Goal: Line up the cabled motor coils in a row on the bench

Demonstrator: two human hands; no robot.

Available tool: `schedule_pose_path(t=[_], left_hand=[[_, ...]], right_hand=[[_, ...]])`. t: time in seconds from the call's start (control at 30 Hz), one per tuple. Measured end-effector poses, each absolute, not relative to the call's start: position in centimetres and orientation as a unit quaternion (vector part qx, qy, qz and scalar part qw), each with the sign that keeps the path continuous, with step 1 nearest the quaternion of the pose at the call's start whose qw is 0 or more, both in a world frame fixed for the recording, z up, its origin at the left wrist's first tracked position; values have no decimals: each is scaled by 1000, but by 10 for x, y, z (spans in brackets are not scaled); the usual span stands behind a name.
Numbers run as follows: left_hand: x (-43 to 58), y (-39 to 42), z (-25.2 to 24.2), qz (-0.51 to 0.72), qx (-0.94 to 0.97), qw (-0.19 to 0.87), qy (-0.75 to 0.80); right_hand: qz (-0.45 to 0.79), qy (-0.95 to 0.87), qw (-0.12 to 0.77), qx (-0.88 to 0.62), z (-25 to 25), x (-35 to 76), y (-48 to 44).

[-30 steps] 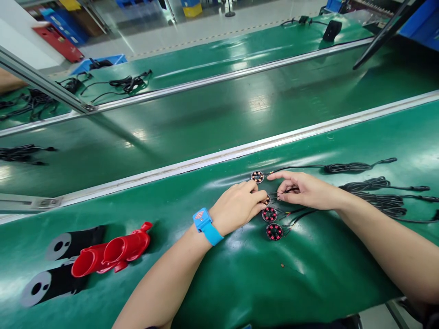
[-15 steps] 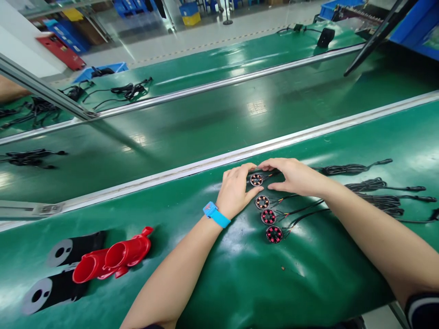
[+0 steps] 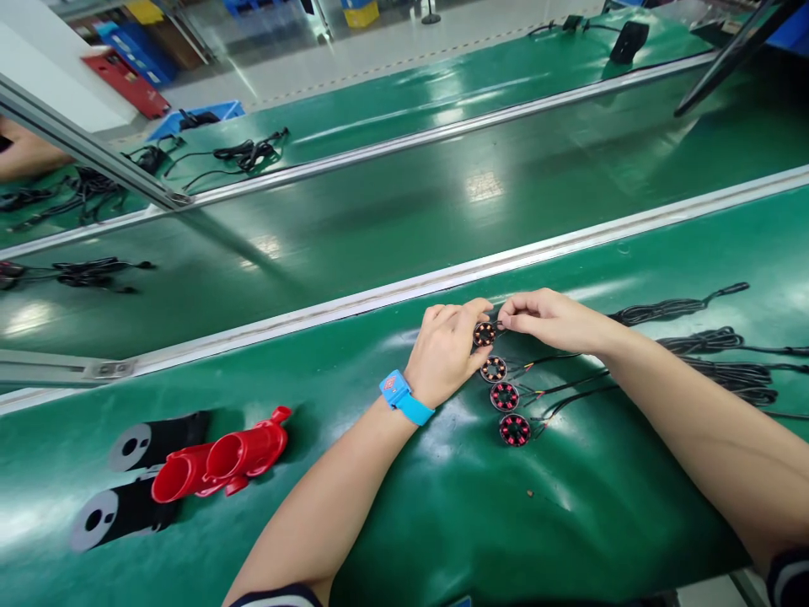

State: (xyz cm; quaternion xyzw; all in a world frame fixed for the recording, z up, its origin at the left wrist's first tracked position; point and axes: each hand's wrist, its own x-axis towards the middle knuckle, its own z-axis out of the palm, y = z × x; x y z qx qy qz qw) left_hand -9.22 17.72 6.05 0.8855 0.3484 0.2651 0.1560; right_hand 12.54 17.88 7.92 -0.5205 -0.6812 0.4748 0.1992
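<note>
My left hand (image 3: 442, 350), with a blue wristband (image 3: 406, 400) at its wrist, has thumb and fingers around the rim of a small round copper-wound motor stator (image 3: 484, 335). My right hand (image 3: 547, 320) is closed in a pinch on this stator's leads, just right of it. Below lie another copper-coloured stator (image 3: 494, 368) and two with red windings, a middle one (image 3: 504, 396) and a lowest one (image 3: 515, 430). Thin coloured leads run from them into black cables, partly hidden under my right forearm.
Bundled black cables (image 3: 714, 371) lie at the right. Two red plastic housings (image 3: 246, 455) and two black cylinders with grey ends (image 3: 155, 443) lie at the left. A metal rail (image 3: 379, 295) edges the green bench. Behind it, another person's arm (image 3: 29, 152) shows at far left.
My left fingers have closed around the top stator. My right hand has gone from spread fingers to a pinch on its leads. The view has shifted slightly.
</note>
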Motion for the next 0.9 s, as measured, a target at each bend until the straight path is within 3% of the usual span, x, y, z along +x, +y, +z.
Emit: schedule_pose_path(t=[0.23,0.43,0.6,0.9], left_hand=[[-93,180,59,263,885,188,335],[-100,185,61,225,874,261,343],[-104,190,66,157,897,260,320],[-105,189,63,146,901,257,317]], right_hand=[[525,-608,287,-522,70,121,177],[560,-628,217,-495,73,133,177],[570,-647,190,-470,72,141,178],[577,-652,208,-447,67,144,178]])
